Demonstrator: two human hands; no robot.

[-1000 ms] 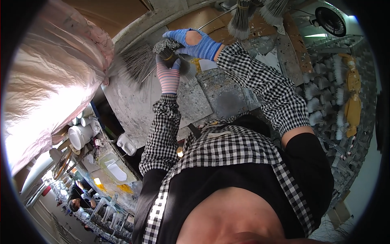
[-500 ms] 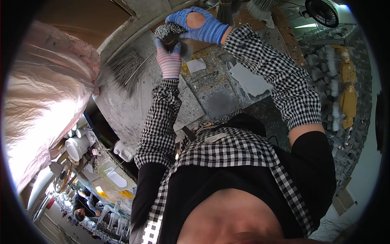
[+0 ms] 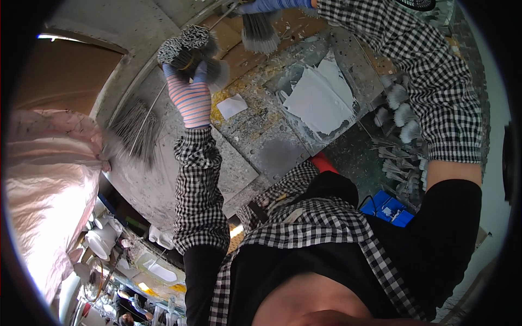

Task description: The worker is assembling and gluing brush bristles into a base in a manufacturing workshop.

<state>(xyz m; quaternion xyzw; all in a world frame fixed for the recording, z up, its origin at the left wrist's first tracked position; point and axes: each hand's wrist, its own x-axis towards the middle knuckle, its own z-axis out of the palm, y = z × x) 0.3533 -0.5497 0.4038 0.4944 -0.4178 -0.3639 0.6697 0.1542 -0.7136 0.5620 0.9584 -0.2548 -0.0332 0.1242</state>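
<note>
My left hand [image 3: 188, 103], in a pink-and-blue striped glove, is closed round a bundle of grey bristles [image 3: 172, 50] with a mottled top. A second similar mottled clump [image 3: 194, 37] sits right beside it; I cannot tell whether the hand grips both. At the top edge my right hand [image 3: 277, 5], in a blue glove, reaches over another grey bristle bundle [image 3: 259, 35] with flared lower ends. That hand is partly cut off by the picture's edge, so its grip does not show.
Long loose grey bristles [image 3: 133, 133] lie on the worktop's left, crossed by a thin rod. A small white paper [image 3: 232, 106] and a large white pasty patch [image 3: 321, 98] are in the middle. Several bristle tufts [image 3: 399, 117] stand at right. Pink cloth [image 3: 49, 163] hangs at left.
My right hand has left the bundle by my left hand and moved up and right to another bundle. A second mottled clump now shows beside the held one. The view has shifted.
</note>
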